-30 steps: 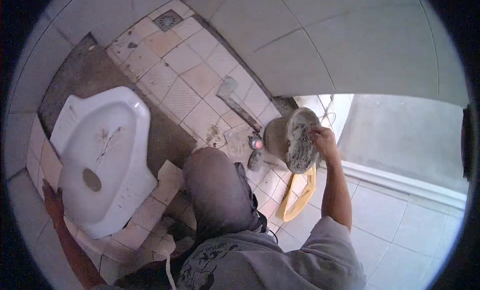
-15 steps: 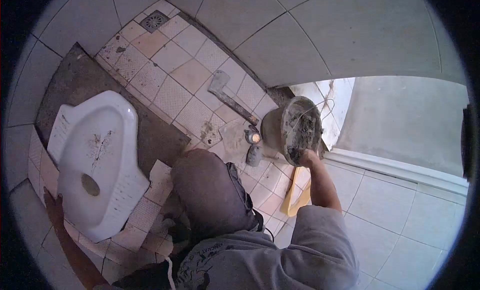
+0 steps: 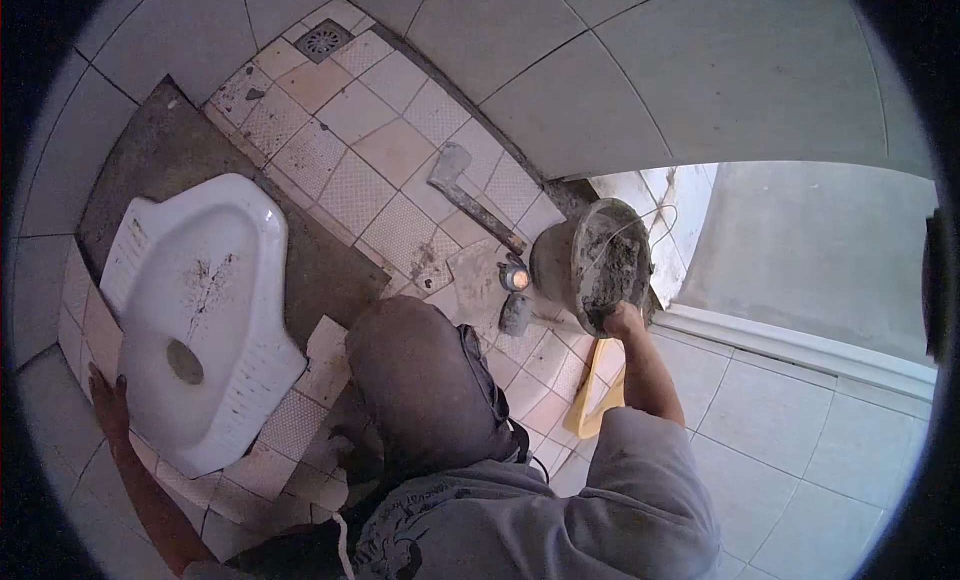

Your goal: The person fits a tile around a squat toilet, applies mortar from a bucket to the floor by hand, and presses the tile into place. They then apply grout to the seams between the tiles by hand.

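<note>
My left hand (image 3: 108,405) is open, its fingers spread on the tiles beside the white squat toilet pan (image 3: 235,240). Brown dirt marks the inside of the pan. On the right, my right hand (image 3: 626,323) reaches over the near rim of a bucket (image 3: 556,265). Grey mortar (image 3: 618,270) lies inside, and a thin wire handle rises over the far edge. The fingers of that hand are down in the bucket and hidden, so whether they hold anything does not show.
A hatchet-shaped tool (image 3: 477,212) lies on the floor tiles left of the bucket. Near it are a small lit lamp (image 3: 514,278) and a grey cylindrical object (image 3: 515,316). A yellow frame-like object (image 3: 590,415) sits below the bucket. A drain grate (image 3: 323,41) is in the far corner.
The view has shifted slightly, moving most of the scene a little to the right. My left hand stays by the pan and my right hand stays at the bucket's rim.
</note>
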Available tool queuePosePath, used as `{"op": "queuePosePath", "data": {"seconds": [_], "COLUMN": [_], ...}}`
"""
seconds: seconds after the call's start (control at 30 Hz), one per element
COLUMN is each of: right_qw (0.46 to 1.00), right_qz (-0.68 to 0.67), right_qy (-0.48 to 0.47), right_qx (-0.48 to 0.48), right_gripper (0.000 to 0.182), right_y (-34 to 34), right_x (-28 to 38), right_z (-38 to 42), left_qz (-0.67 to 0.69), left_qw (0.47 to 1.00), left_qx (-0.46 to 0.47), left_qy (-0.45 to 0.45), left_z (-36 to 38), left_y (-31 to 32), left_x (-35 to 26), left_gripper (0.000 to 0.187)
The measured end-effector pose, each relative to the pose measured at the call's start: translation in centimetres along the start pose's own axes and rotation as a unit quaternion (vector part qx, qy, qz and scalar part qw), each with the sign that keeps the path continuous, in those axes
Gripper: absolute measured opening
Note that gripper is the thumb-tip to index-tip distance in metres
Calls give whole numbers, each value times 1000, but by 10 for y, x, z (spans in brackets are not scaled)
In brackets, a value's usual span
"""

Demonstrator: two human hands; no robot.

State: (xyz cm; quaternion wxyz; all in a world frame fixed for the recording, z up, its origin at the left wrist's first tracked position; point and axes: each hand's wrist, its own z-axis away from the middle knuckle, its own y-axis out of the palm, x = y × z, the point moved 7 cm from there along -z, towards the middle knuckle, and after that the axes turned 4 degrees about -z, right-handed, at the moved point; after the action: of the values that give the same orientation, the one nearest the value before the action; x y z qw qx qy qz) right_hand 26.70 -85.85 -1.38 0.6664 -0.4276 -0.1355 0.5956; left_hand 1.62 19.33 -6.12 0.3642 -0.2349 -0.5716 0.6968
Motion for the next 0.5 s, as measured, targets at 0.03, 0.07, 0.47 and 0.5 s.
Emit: {"op": "queuePosePath", "data": {"seconds": [0.03,0.07,0.47,0.5], "right_qw": [998,993,993,995], "right_qz": [-36,-74,-22,-6], "right_qy": [-36,-69,-91,-84], "right_qx": [-35,-68,-70,-50], "right_gripper": [25,28,40,41], "right_y": [5,10,15,6], "right_x": [-2,-5,34,43], "right_z": [-7,-13,-26,-17], "left_qz": [-10,-21,25,23], "left_qw": [1000,1000,1000,1000], "left_qx": [1,2,3,4], "left_qy": [-2,-1,3,2], "left_z": [3,4,-6,-3], "left_y": [-5,-11,4,1], "left_x": [-5,-11,11,9], "left_gripper": [68,69,71,71]}}
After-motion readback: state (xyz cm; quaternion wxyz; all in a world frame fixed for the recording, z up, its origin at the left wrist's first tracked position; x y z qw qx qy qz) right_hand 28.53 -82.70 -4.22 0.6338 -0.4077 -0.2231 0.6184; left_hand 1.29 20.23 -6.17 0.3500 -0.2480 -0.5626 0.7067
